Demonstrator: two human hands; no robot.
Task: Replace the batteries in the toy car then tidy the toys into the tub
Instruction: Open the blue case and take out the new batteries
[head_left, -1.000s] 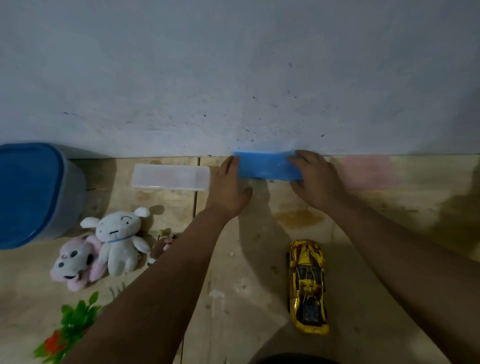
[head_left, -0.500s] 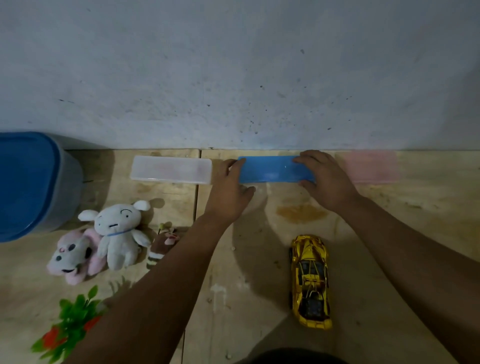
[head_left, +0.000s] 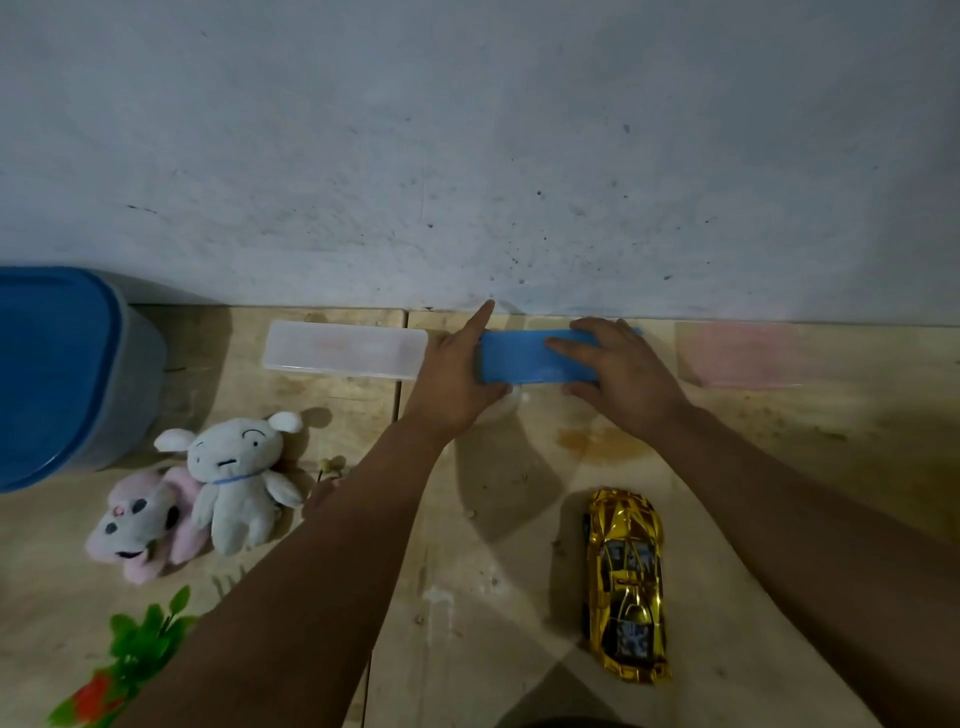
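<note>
Fingers of both hands on the flat blue plastic case (head_left: 524, 358) at the wall foot: left hand (head_left: 457, 374) grips its left end, thumb hooked under the near edge, index finger straight toward the wall; right hand (head_left: 618, 371) curls over its right end. Shiny gold toy car (head_left: 626, 584) lies on the wooden floor (head_left: 779, 441), well apart, nearer than the case. Clear plastic case (head_left: 343, 351) just left of the case, pale pink case (head_left: 737, 356) right. Blue-lidded grey tub (head_left: 62, 374) far left. White plush (head_left: 236, 480), pink plush (head_left: 140, 525), green plastic plant (head_left: 140, 644) near the tub.
</note>
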